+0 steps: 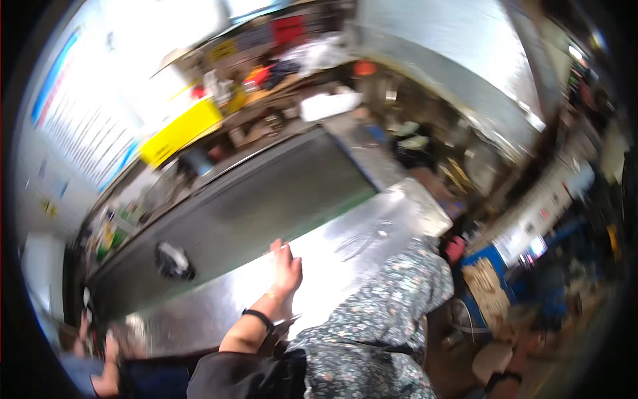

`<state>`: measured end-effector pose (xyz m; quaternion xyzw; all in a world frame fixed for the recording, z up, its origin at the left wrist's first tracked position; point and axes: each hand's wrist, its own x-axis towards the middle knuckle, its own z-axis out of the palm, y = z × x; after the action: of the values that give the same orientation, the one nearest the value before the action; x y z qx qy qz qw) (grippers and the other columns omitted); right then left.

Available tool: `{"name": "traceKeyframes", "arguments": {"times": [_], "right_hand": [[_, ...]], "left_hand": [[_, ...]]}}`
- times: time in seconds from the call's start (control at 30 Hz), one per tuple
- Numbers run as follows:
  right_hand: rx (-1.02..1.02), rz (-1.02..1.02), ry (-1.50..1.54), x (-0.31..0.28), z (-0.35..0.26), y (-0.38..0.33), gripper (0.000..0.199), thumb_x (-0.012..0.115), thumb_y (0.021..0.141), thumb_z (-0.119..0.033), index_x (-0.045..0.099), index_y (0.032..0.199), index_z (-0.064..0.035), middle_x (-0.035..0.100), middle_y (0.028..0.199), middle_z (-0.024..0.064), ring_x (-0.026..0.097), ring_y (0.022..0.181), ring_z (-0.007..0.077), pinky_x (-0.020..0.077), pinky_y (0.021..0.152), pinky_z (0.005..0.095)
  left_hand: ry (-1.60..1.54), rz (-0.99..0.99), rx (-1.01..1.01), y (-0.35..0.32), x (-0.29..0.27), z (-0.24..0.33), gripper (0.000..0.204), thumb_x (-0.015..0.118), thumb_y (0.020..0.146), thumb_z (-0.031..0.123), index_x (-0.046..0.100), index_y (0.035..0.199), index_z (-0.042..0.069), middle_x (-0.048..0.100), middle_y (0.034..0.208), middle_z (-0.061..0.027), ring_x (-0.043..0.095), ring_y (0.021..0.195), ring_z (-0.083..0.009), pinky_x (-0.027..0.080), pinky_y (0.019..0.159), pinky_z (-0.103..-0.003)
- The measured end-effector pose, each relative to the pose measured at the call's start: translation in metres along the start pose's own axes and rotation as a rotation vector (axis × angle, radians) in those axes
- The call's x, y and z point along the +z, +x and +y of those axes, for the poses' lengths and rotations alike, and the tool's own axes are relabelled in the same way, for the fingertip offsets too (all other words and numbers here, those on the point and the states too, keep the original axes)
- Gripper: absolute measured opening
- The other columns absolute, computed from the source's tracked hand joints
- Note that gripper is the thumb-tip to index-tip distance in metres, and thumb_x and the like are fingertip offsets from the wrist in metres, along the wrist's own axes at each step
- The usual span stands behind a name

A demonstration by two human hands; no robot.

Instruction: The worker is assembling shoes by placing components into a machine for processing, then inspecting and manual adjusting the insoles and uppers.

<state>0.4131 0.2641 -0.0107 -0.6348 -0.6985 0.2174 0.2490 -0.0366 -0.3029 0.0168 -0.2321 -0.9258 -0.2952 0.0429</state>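
The left hand (286, 266) was seen laid flat, fingers together and extended, on the shiny steel counter ledge (345, 246), gripping nothing. A black wristband (259, 318) was noted on that forearm. The large dark flat griddle plate (252, 199) lay at 12 o'clock of the hand, with a crumpled dark cloth (174, 261) at 9 o'clock on it. The right hand was not seen. A yellow rectangular box (179, 132) stood at 11 o'clock, far off.

the left hand (286, 266) lies flat, fingers together and pointing up, palm down on the shiny steel counter edge (345, 246), a black band on its wrist. just beyond its fingertips runs the dark flat griddle plate (266, 199), tilted in view, with a crumpled grey cloth (174, 261) lying on it well to the left.
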Motion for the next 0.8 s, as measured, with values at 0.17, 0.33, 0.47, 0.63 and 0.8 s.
{"name": "traceKeyframes", "arguments": {"times": [0.17, 0.33, 0.47, 0.63, 0.8], "right_hand": [[-0.104, -0.175, -0.05, 0.06, -0.036, -0.002, 0.075, 0.077, 0.072, -0.023, 0.044, 0.134, 0.0045, 0.057, 0.126, 0.0254, 0.059, 0.113, 0.0367, 0.0486, 0.097, 0.0423], [-0.047, -0.194, -0.149, 0.037, -0.013, -0.014, 0.072, 0.075, 0.075, -0.021, 0.044, 0.133, 0.0071, 0.057, 0.126, 0.0268, 0.059, 0.113, 0.0376, 0.0489, 0.096, 0.0435], [0.022, -0.185, -0.223, 0.004, 0.001, -0.034, 0.069, 0.074, 0.077, -0.019, 0.045, 0.132, 0.0092, 0.056, 0.125, 0.0279, 0.058, 0.112, 0.0383, 0.0492, 0.095, 0.0445], [0.149, -0.139, -0.3, -0.05, 0.017, -0.068, 0.065, 0.072, 0.08, -0.017, 0.045, 0.131, 0.0117, 0.056, 0.125, 0.0293, 0.058, 0.111, 0.0392, 0.0496, 0.094, 0.0458], [0.294, -0.07, -0.375, -0.121, 0.014, -0.117, 0.062, 0.071, 0.083, -0.015, 0.045, 0.131, 0.0143, 0.056, 0.124, 0.0307, 0.058, 0.111, 0.0401, 0.05, 0.093, 0.047]], "left_hand": [[0.166, 0.057, 0.012, -0.02, -0.045, -0.031, 0.066, 0.064, 0.085, 0.025, 0.041, 0.14, -0.002, 0.025, 0.153, -0.0292, 0.018, 0.144, -0.0468, 0.016, 0.118, -0.056], [0.451, 0.433, -0.234, -0.021, -0.115, -0.123, 0.075, 0.071, 0.08, 0.023, 0.037, 0.143, 0.0, 0.026, 0.153, -0.0285, 0.02, 0.144, -0.0462, 0.017, 0.117, -0.056], [0.466, 0.664, -0.916, -0.011, -0.181, -0.24, 0.087, 0.074, 0.079, 0.032, 0.03, 0.144, -0.007, 0.03, 0.148, -0.0352, 0.029, 0.139, -0.0461, 0.027, 0.115, -0.047], [-0.196, 0.571, -1.178, 0.011, -0.225, -0.308, 0.1, 0.081, 0.071, 0.033, 0.027, 0.14, -0.016, 0.051, 0.134, -0.0297, 0.054, 0.125, -0.036, 0.042, 0.105, -0.037], [-0.129, 0.522, -1.212, 0.012, -0.203, -0.295, 0.091, 0.08, 0.07, 0.033, 0.039, 0.132, -0.019, 0.058, 0.127, -0.0289, 0.059, 0.118, -0.0354, 0.045, 0.099, -0.037]]}}
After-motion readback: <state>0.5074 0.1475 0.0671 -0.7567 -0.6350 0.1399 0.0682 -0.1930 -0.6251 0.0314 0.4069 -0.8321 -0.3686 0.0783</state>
